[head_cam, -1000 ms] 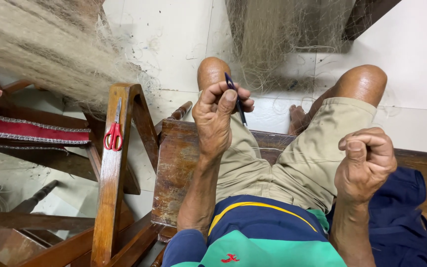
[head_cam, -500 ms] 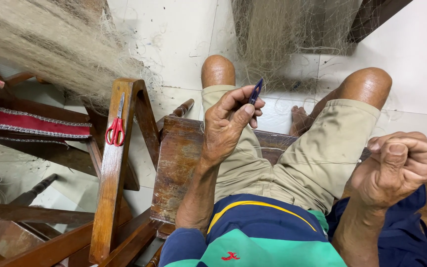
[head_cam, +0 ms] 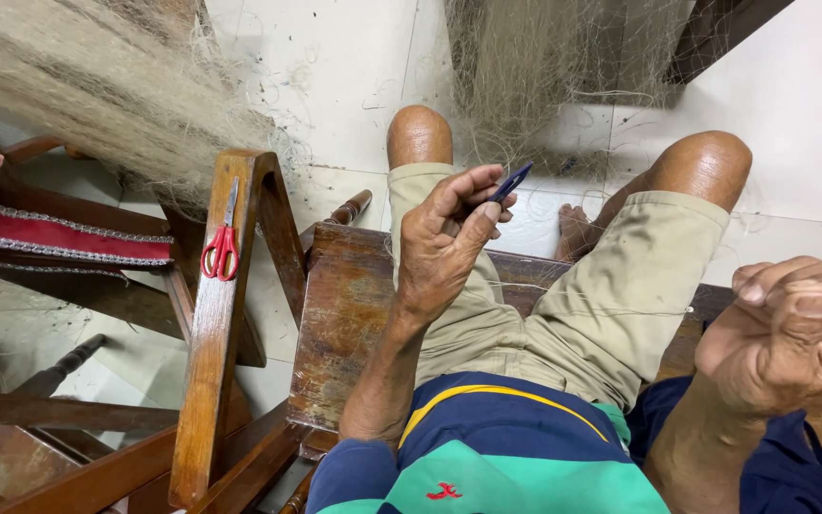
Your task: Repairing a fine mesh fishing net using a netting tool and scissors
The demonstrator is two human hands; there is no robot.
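From my feed, head view, looking down. White tiled floor point(head_cam: 354, 76) fills the upper frame. Pale fishing net point(head_cam: 97, 95) is heaped across the top left, running out of frame; a second hanging sheet of net point(head_cam: 544, 67) falls at top centre, so fine I can barely trace its mesh against the tiles.

The person sits on a worn wooden bench point(head_cam: 344, 324); its right end is hidden under a dark blue cloth point(head_cam: 792, 457) and the legs. Khaki shorts point(head_cam: 601, 305), bare knees, one foot partly hidden behind the right thigh. To the left stands a wooden chair frame point(head_cam: 211, 362), cut off at the bottom edge, with a red cushion point(head_cam: 49, 233) partly out of frame.

Left hand point(head_cam: 449, 243) is raised over the left thigh, fingers curled in, thumb and forefingers pinched on a slim dark blue netting needle point(head_cam: 511, 181); only its pointed tip shows, the rest is buried in the grip. Right hand point(head_cam: 796, 328) sits low right, closed into a tight fist, thumb over the fingers. I make out a thin pale thread point(head_cam: 611, 312) crossing the shorts toward it, but I cannot tell if the fist actually holds it; the line fades near the knuckles.

Red-handled scissors point(head_cam: 223, 243) lie on the chair's arm, blades pointing up, well apart from both hands.
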